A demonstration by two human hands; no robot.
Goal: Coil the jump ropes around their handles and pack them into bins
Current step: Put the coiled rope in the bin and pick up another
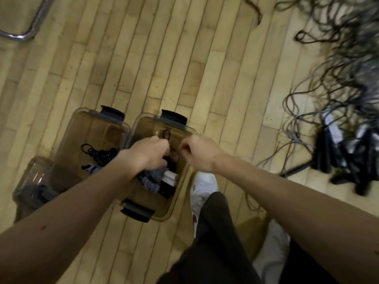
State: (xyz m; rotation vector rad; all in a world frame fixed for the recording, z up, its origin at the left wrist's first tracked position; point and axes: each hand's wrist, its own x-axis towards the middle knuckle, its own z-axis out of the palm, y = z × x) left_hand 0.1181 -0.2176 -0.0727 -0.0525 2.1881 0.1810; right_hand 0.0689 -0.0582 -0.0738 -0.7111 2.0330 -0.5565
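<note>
Directly over the clear plastic bin (pixel 143 128), the left hand's (pixel 148 155) fingers clamp a grey coiled jump rope (pixel 152 179); the right hand's (pixel 202 154) fingers curl, on what I cannot tell.

Open floor (pixel 164 58) beyond the two bins (pixel 90 128) (tangled rope pile (pixel 338 68) along the right)

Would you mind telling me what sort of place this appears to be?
Probably a gym or sports hall: strip-wood floor, a big tangle of jump ropes, and clear bins being packed.

The bins (pixel 92 128) are clear (black latches (pixel 174 117)), the ropes (pixel 338 58) grey, the floor (pixel 164 58) tan.
</note>
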